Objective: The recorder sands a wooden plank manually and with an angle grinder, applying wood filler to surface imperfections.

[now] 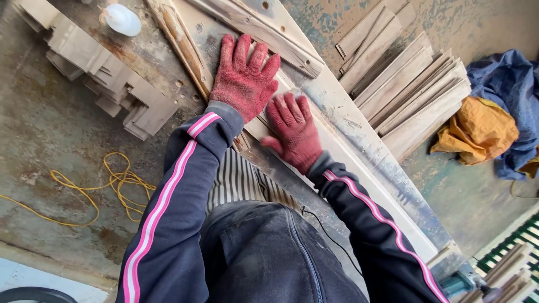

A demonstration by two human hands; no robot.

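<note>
Both hands lie flat, fingers spread, grasping nothing: left hand [243,78] and right hand [292,132] in red knit gloves press a long pale board [359,168] running diagonally along the worn counter [348,112]. Pressing evenly with palms level should keep it from shifting. Stacked planks [415,95] lie beyond; cut wood blocks [106,78] sit left, above a yellow cord [112,185].

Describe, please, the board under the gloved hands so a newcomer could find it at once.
Start at the long dusty workbench running diagonally. Both red-gloved hands, left hand and right hand, press flat on a pale board there. Unlike the greyer stacked planks beyond, it lies single.
</note>
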